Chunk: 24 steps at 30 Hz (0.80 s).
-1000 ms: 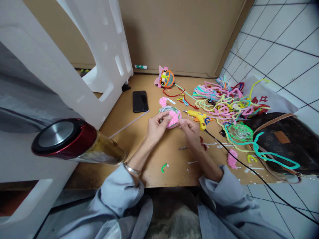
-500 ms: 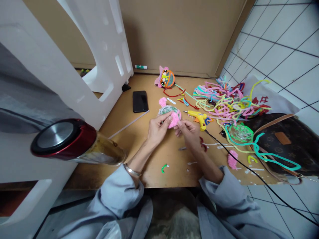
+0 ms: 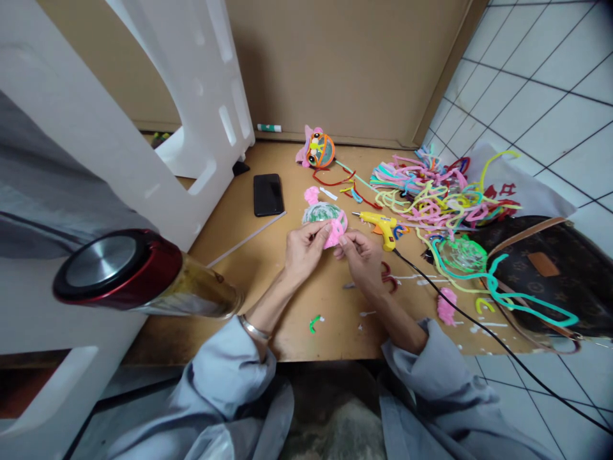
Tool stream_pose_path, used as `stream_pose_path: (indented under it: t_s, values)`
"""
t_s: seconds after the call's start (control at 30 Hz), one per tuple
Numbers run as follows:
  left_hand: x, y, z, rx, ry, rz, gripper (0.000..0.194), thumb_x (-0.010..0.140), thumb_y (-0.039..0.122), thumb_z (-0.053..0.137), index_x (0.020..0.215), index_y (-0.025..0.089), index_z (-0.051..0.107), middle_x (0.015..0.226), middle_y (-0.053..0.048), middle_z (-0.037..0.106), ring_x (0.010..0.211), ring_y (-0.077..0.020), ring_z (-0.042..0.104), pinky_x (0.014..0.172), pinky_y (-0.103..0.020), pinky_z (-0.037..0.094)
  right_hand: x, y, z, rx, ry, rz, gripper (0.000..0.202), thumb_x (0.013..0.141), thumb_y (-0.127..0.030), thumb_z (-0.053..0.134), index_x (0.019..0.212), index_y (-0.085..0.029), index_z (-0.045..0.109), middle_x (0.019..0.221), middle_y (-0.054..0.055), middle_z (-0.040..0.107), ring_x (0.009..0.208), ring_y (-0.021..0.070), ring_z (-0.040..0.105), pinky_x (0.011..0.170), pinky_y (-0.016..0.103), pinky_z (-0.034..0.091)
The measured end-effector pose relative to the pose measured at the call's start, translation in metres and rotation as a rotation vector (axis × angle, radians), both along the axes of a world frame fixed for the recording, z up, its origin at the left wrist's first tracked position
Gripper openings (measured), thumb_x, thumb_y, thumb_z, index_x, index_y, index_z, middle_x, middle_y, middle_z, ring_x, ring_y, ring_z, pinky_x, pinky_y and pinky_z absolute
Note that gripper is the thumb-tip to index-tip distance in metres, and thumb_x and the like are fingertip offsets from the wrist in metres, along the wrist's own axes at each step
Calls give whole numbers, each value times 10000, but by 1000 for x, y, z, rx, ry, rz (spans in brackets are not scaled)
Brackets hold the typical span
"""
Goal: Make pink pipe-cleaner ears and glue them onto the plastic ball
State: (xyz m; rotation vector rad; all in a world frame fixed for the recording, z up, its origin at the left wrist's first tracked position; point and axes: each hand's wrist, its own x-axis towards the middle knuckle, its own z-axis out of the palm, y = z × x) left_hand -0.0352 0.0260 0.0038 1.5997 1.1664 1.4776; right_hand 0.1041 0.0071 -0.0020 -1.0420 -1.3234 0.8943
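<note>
A pink fuzzy piece (image 3: 335, 232) is pinched between my left hand (image 3: 304, 249) and my right hand (image 3: 363, 255), over the middle of the table. Just behind it lies a round green and white piece (image 3: 322, 212), partly covered by my fingers and the pink piece. A small pink fuzzy piece (image 3: 311, 195) lies behind that. To the right of the hands rests a yellow glue gun (image 3: 383, 225). Red-handled scissors (image 3: 387, 278) lie partly hidden under my right forearm.
A tall flask (image 3: 158, 275) and a white plastic frame (image 3: 211, 128) stand left. A black phone (image 3: 269, 195) lies behind. Rightward are tangled fuzzy stems (image 3: 431, 198), a brown bag (image 3: 550, 275) and the glue gun's cable (image 3: 445, 300). An orange-rimmed figure (image 3: 322, 151) sits at the back.
The pink piece has tilted and looks narrower between my fingers. Both hands have shifted only slightly.
</note>
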Motion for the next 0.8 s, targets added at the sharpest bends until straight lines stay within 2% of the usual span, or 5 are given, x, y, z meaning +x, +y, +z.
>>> stream_pose_path:
  t_s: [0.3, 0.5, 0.67, 0.73, 0.8]
  values:
    - [0, 0, -1, 17, 42, -2, 284, 899, 413, 639, 929, 193, 817, 815, -49, 776, 759, -187, 667, 736, -300, 520, 0, -1, 0, 23, -8, -8, 295, 846, -471, 652, 702, -215, 617, 608, -10, 621, 526, 132, 583, 529, 272, 506]
    - [1, -1, -1, 10, 18, -4, 304, 889, 419, 650, 954, 172, 815, 872, -66, 793, 779, -188, 680, 763, -299, 527, 0, 0, -2, 12, -25, 2, 302, 855, -477, 639, 711, -214, 606, 607, -8, 619, 528, 132, 570, 534, 268, 488]
    - [1, -4, 6, -67, -46, 0, 401, 886, 481, 641, 1056, 151, 794, 968, -82, 796, 838, -191, 689, 772, -284, 528, 2, -1, 0, 40, -78, -44, 319, 890, -476, 601, 710, -213, 588, 627, -16, 581, 575, 127, 545, 570, 261, 455]
    - [1, -6, 9, -85, -50, 17, 417, 878, 492, 643, 1068, 150, 790, 936, -74, 788, 800, -177, 670, 734, -269, 514, 3, -1, 1, 88, -127, -55, 309, 909, -450, 585, 706, -216, 575, 650, -9, 572, 609, 136, 538, 589, 270, 445]
    - [0, -7, 12, -91, -38, 20, 397, 858, 493, 657, 992, 146, 798, 819, -52, 762, 691, -149, 619, 652, -250, 479, 3, -1, 2, 157, -182, -57, 289, 926, -407, 567, 707, -219, 566, 664, -2, 572, 633, 147, 532, 613, 284, 441]
